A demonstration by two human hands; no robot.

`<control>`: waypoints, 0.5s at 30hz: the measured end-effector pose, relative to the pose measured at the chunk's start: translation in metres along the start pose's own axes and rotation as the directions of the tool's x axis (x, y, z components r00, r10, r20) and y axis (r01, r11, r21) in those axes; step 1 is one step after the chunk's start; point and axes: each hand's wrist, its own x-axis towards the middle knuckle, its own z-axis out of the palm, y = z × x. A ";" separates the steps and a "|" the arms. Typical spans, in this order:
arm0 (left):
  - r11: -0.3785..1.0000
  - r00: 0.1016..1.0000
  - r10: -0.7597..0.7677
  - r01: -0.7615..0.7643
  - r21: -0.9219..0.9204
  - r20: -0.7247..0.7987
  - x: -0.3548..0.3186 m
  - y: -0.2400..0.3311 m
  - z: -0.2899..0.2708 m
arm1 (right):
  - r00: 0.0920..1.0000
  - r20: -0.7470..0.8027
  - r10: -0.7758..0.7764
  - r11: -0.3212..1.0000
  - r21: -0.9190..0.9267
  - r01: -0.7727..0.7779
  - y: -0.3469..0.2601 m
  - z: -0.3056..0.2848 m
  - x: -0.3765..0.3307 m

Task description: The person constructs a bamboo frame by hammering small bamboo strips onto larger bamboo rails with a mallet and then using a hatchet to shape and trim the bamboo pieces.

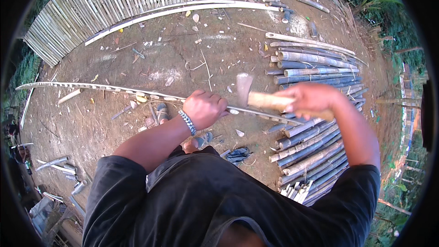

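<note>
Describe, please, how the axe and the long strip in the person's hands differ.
The strip is long and slender, stretching far to the left, whereas the axe is much shorter, with a broad head. The left hand grips the strip, while the right hand grips the axe by its tan handle. Both are held in one bare hand each.

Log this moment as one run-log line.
left hand: gripping bamboo strip | right hand: gripping hatchet | blade: near strip, contact unclear | right: stacked bamboo poles
</note>
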 end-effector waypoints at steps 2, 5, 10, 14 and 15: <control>1.000 1.000 -0.008 0.008 0.000 -0.011 -0.002 0.002 -0.001 | 0.972 -0.215 -0.093 0.980 0.153 0.128 0.008 -0.012 -0.001; 1.000 1.000 0.008 -0.008 0.006 -0.019 -0.004 0.001 -0.002 | 0.579 -0.806 -0.123 0.856 0.209 0.473 0.006 -0.006 0.017; 0.998 0.999 0.052 -0.052 0.048 -0.013 -0.003 -0.001 -0.003 | 0.995 -0.085 -0.044 0.997 0.054 0.049 0.014 0.010 0.010; 0.999 1.000 -0.009 0.008 0.031 0.014 0.009 -0.003 -0.003 | 0.928 -0.341 -0.149 0.946 0.225 0.234 0.023 -0.004 0.003; 0.999 0.998 -0.021 0.019 0.038 0.052 0.013 -0.004 -0.005 | 0.868 -0.477 -0.135 0.914 0.279 0.296 0.025 -0.003 0.001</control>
